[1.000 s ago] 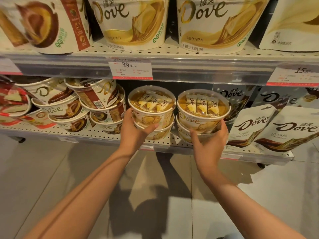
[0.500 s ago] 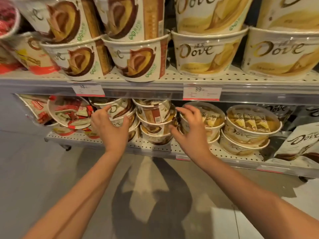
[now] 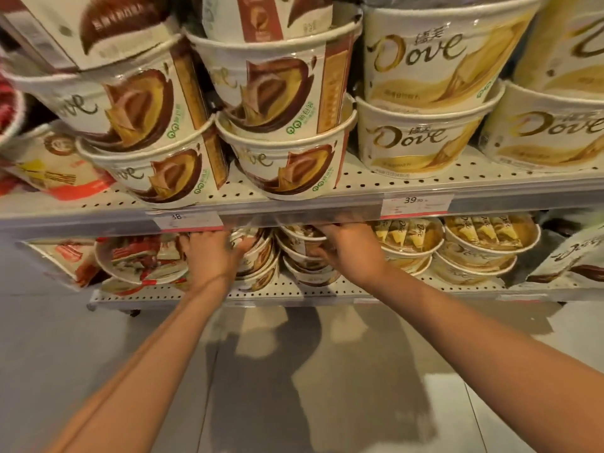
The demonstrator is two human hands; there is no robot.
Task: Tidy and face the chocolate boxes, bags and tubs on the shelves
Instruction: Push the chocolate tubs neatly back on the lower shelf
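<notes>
Both hands reached deeper | left grip, right grip each holding brown tub stacks

Tubs sit stacked on the upper shelf. Beneath it, more tubs stacked, bags at their right.

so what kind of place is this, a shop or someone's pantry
Most likely a shop aisle, not a pantry. The perforated metal shelf carries printed price tags on its front edge, and many identical Dove tubs stand stacked in rows. Both hands, left hand and right hand, reach among the tubs on the lower shelf.
</notes>
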